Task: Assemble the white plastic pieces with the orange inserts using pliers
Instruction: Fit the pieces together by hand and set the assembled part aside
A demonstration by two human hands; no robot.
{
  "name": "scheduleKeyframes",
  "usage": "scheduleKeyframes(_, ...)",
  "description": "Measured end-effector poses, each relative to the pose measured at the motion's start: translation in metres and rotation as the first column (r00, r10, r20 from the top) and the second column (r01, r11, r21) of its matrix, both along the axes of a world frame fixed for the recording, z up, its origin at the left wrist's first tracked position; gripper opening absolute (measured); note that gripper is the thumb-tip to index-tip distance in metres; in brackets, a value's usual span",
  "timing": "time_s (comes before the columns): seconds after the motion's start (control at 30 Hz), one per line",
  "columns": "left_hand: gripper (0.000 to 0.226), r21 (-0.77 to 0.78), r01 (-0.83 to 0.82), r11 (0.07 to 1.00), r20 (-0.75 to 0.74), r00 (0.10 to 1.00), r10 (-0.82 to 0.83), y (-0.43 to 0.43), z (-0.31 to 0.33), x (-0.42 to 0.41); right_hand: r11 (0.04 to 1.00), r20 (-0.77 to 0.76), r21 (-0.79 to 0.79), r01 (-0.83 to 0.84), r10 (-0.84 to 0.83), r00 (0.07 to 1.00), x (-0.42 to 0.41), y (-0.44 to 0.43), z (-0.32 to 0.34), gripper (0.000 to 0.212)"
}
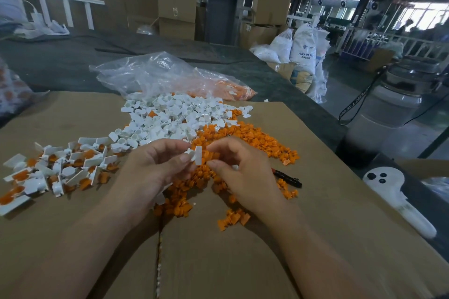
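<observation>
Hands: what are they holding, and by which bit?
The left hand pinches a white plastic piece by its left end; the right hand's hold cannot be told.

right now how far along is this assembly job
Partway. Done: a pile of assembled pieces lies at the left. In hand: the left hand pinches one white piece, the right hand curls beside it, the pliers lie on the cardboard. Left: large heaps of loose white pieces and orange inserts.
</observation>
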State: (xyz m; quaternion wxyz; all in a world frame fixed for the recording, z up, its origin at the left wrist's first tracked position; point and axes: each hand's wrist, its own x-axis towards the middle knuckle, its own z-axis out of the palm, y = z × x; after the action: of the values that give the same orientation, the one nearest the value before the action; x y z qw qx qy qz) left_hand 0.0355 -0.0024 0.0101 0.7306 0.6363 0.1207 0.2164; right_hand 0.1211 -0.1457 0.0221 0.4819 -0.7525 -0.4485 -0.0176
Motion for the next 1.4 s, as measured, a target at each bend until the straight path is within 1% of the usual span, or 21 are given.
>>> scheduleKeyframes(0.07, 0.019, -0.004, 0.005, 1.000, 0.006, 1.000, -0.005, -0.001, 0.000, 0.000, 1.000, 0.029, 0.030, 0.007, -0.008, 1.000, -0.001, 0.000, 0.000, 0.018)
scheduleKeyframes(0.13, 0.017, 0.003, 0.008, 1.000, 0.001, 1.000, -0.008, -0.001, 0.000, -0.001, 0.999, 0.055, 0.035, 0.008, -0.010, 0.998, -0.002, 0.000, 0.000, 0.022)
scheduleKeyframes(0.2, 0.016, 0.014, 0.019, 1.000, -0.003, 1.000, -0.019, -0.002, 0.000, -0.001, 0.999, 0.014, 0.044, 0.004, -0.005, 1.000, -0.002, 0.001, -0.001, 0.023)
scheduleKeyframes(0.27, 0.017, 0.035, 0.028, 0.999, -0.006, 1.000, -0.027, -0.003, 0.001, -0.002, 0.999, -0.053, 0.053, 0.000, 0.003, 0.999, -0.003, 0.002, -0.002, 0.018)
scheduleKeyframes(0.33, 0.022, 0.072, 0.019, 0.997, -0.021, 1.000, -0.018, -0.002, 0.002, -0.003, 0.999, -0.062, 0.053, -0.005, 0.009, 0.998, -0.004, 0.002, -0.002, 0.013)
scheduleKeyframes(0.43, 0.027, 0.136, -0.007, 0.991, -0.046, 0.999, 0.014, -0.003, 0.004, -0.006, 0.999, -0.055, 0.048, -0.017, 0.020, 0.998, -0.004, 0.002, -0.003, 0.013)
scheduleKeyframes(0.47, 0.027, 0.141, -0.017, 0.990, -0.041, 0.999, 0.023, -0.004, 0.004, -0.006, 0.999, -0.056, 0.045, -0.021, 0.023, 0.998, -0.004, 0.002, -0.003, 0.013)
scheduleKeyframes(0.6, 0.037, 0.160, -0.029, 0.987, -0.059, 0.998, 0.039, -0.003, -0.001, -0.003, 0.997, -0.024, 0.057, -0.043, 0.044, 0.999, -0.002, 0.002, -0.004, 0.012)
scheduleKeyframes(0.67, 0.047, 0.177, -0.001, 0.984, -0.065, 0.998, 0.013, -0.001, -0.002, -0.003, 0.996, -0.015, 0.059, -0.060, 0.061, 0.998, -0.001, 0.001, -0.003, 0.014)
scheduleKeyframes(0.77, 0.038, 0.179, 0.058, 0.982, -0.034, 0.998, -0.053, -0.002, -0.002, -0.004, 0.995, 0.016, 0.037, -0.089, 0.088, 0.996, 0.001, -0.001, -0.002, 0.013)
scheduleKeyframes(0.83, 0.030, 0.173, 0.063, 0.983, -0.014, 0.998, -0.062, -0.004, -0.001, -0.003, 0.994, 0.033, 0.027, -0.108, 0.107, 0.994, 0.001, -0.001, -0.002, 0.012)
scheduleKeyframes(0.87, 0.031, 0.180, 0.051, 0.982, -0.010, 0.999, -0.050, -0.005, -0.002, -0.003, 0.993, 0.026, 0.029, -0.114, 0.113, 0.993, 0.001, 0.000, -0.002, 0.013)
scheduleKeyframes(0.93, 0.034, 0.213, 0.018, 0.977, -0.006, 1.000, -0.017, -0.006, -0.003, -0.003, 0.991, -0.019, 0.038, -0.125, 0.126, 0.992, 0.000, 0.000, -0.002, 0.016)
scheduleKeyframes(1.03, 0.037, 0.345, -0.037, 0.938, 0.003, 0.999, 0.038, -0.006, -0.005, -0.003, 0.991, -0.128, 0.042, -0.131, 0.135, 0.983, 0.000, 0.001, -0.002, 0.017)
scheduleKeyframes(1.1, 0.039, 0.472, -0.087, 0.877, 0.012, 0.996, 0.092, -0.005, -0.007, -0.004, 0.989, -0.214, 0.052, -0.140, 0.148, 0.966, 0.000, 0.000, 0.000, 0.018)
scheduleKeyframes(1.13, 0.039, 0.544, -0.112, 0.831, 0.013, 0.992, 0.125, -0.005, -0.008, -0.004, 0.987, -0.263, 0.067, -0.148, 0.161, 0.951, -0.001, 0.000, 0.001, 0.020)
scheduleKeyframes(1.2, 0.037, 0.656, -0.137, 0.742, 0.011, 0.985, 0.172, -0.006, -0.007, -0.007, 0.981, -0.386, 0.117, -0.158, 0.191, 0.902, -0.001, -0.001, 0.003, 0.022)
scheduleKeyframes(1.23, 0.035, 0.677, -0.149, 0.721, 0.024, 0.983, 0.180, -0.007, -0.006, -0.008, 0.979, -0.444, 0.138, -0.151, 0.197, 0.874, -0.001, -0.001, 0.003, 0.023)
scheduleKeyframes(1.3, 0.032, 0.661, -0.181, 0.728, 0.072, 0.981, 0.178, -0.008, -0.006, -0.009, 0.980, -0.556, 0.136, -0.146, 0.197, 0.807, -0.001, -0.001, 0.003, 0.022)
scheduleKeyframes(1.4, 0.030, 0.649, -0.205, 0.733, 0.079, 0.976, 0.203, -0.008, -0.007, -0.008, 0.966, -0.717, 0.143, -0.216, 0.252, 0.650, -0.001, -0.001, 0.003, 0.020)
